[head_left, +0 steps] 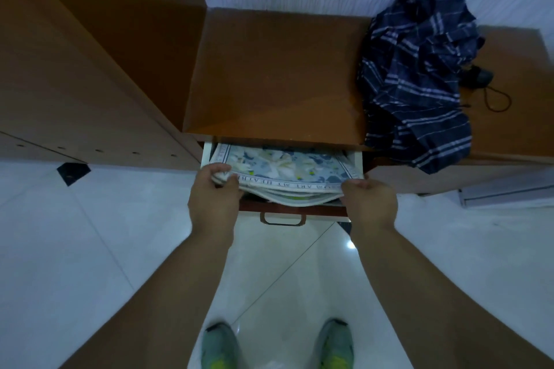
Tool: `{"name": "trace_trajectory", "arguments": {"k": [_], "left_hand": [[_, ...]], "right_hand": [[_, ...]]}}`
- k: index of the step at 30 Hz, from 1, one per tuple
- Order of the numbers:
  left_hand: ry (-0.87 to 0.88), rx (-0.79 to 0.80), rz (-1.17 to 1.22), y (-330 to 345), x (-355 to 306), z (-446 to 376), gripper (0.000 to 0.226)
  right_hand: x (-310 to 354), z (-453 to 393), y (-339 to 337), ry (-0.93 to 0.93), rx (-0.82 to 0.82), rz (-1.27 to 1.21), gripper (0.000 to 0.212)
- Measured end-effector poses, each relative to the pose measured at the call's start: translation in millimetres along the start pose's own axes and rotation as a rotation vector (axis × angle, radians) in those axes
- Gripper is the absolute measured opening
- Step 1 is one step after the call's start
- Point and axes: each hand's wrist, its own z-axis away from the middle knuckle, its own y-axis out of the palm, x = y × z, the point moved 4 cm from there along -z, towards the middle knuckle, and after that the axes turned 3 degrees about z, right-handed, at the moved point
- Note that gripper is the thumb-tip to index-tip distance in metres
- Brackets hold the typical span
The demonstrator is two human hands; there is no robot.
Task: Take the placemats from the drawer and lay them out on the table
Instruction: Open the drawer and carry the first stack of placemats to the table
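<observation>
The stacked fabric placemats (284, 169) show a blue, white and yellow floral print with white lettered borders. The crumpled umbrella (419, 75) is navy plaid with white stripes. The wooden cabinet top (269, 75) is orange-brown.

placemats (284, 169) far part hidden under cabinet top (269, 75), border lettering unreadable, stack count unclear

Stack of floral blue-and-white placemats (281, 172) with lettered borders, lying flat in the open drawer (295, 210), front edge bowed up above the drawer's front edge, rear half hidden under the cabinet top.
</observation>
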Motion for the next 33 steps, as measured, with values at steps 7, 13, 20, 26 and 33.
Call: {"name": "trace_trajectory", "arguments": {"k": [7,13,20,26,33], "left_hand": [[-0.274,0.333,0.058,-35,15,23,0.047],[-0.285,0.392,0.053,-51,21,34,0.046],[-0.195,0.491,-0.013,-67,5,58,0.053],[-0.440,0.668,-0.115,-87,17,64,0.089],[-0.293,0.431,-0.314,-76,8,42,0.016]], "right_hand": [[-22,13,-26,0.180,0.400,-0.122,0.043],[-31,12,-24,0.224,0.425,0.083,0.016],[-28,27,-47,0.227,0.373,-0.168,0.043],[-37,48,-48,0.273,0.646,-0.060,0.065],[-32,42,-38,0.128,0.530,0.117,0.020]]}}
